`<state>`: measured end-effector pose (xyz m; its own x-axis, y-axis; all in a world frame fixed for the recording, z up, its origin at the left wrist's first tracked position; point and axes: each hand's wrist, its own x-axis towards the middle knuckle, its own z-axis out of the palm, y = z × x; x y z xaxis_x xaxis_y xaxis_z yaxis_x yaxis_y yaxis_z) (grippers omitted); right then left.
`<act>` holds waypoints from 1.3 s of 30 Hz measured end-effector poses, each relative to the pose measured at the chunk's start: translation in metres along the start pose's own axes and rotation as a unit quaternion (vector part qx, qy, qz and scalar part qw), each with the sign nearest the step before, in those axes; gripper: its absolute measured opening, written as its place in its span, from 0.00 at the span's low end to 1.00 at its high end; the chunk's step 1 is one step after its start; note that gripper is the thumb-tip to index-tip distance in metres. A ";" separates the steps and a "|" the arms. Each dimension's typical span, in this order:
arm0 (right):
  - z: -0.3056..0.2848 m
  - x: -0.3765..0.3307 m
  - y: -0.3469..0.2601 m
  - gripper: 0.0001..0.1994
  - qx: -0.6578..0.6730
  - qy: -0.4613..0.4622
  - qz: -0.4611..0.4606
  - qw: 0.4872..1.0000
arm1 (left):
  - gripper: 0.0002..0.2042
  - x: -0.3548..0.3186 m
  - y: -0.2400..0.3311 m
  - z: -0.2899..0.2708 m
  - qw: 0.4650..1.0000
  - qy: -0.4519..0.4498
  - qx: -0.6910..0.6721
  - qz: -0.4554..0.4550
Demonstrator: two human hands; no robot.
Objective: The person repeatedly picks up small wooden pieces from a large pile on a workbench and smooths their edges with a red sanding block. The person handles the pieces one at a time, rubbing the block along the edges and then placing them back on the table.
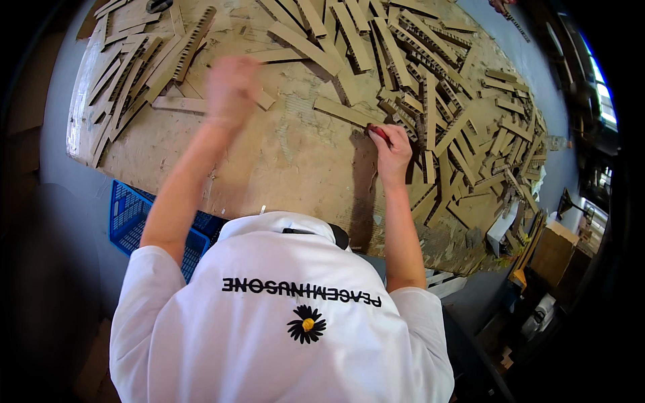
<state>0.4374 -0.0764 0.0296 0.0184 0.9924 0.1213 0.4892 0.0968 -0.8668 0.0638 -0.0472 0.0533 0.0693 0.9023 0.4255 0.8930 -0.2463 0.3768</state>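
Filling the near part of the view, a white T-shirt (282, 329) with a daisy print covers the person's back, and a blue plastic crate (131, 218) sits just below the worktable's (289, 161) near edge at the left. Past that edge, the right hand (392, 149) is closed around a red-handled tool (377, 131) pressed to the board near the table's middle, while the left hand (232, 91) hangs raised and blurred, so its grip cannot be told. Farther off, cardboard strips (430, 80) lie heaped toward the far and right edges.
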 end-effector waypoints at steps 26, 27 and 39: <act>0.025 0.031 0.011 0.08 -0.148 -0.047 -0.072 0.985 | 0.17 -0.015 0.098 0.119 0.981 -0.183 -0.006 0.060; 0.024 0.031 0.011 0.08 -0.150 -0.049 -0.071 0.985 | 0.15 -0.015 0.098 0.119 0.982 -0.179 -0.007 0.065; 0.025 0.031 0.014 0.09 -0.156 -0.059 -0.075 0.983 | 0.16 -0.009 0.103 0.119 0.975 -0.212 0.023 0.063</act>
<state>0.4235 -0.0421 0.0089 -0.1666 0.9725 0.1627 0.7222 0.2327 -0.6513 0.2082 -0.0390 -0.0095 0.3487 0.9335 0.0836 0.8836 -0.3572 0.3029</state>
